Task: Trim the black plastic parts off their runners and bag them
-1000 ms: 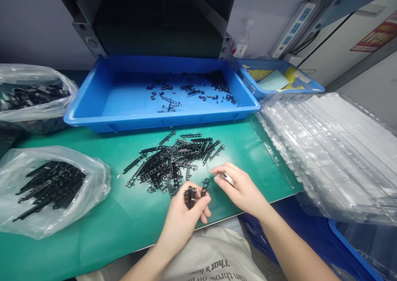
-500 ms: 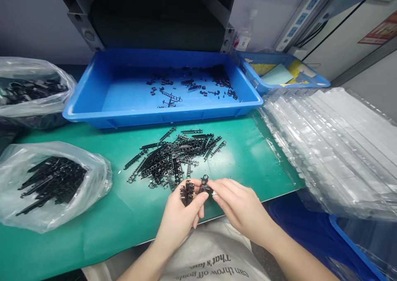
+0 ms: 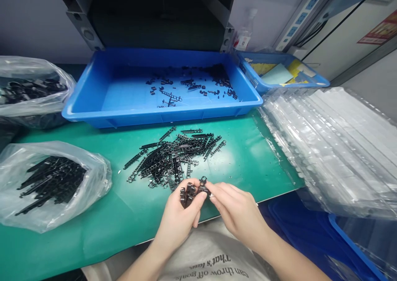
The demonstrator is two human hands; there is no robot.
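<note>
Several black plastic strips (image 3: pixel 187 195) are bunched in my left hand (image 3: pixel 180 217), their notched ends poking up between thumb and fingers. Between the left thumb and fingertips sits another black plastic part (image 3: pixel 203 186) with a small ring at its end. My right hand (image 3: pixel 237 206) has its fingertips closed against the right side of that part. A tiny pale bit shows at these fingertips, too small to name. Just beyond both hands, a loose pile of black ladder-like plastic strips (image 3: pixel 173 155) lies on the green table mat (image 3: pixel 124 215).
A blue tray (image 3: pixel 161 117) with small black pieces stands behind the pile. Clear bags (image 3: pixel 99 177) of black parts sit at left. Stacked clear plastic trays (image 3: pixel 322 148) rise at right, and a blue basket (image 3: pixel 263 84) stands at the back right.
Both hands stay together near the table's front edge. The part with the ring has shifted very slightly left, and the bunched strips have turned a little in my left hand.
</note>
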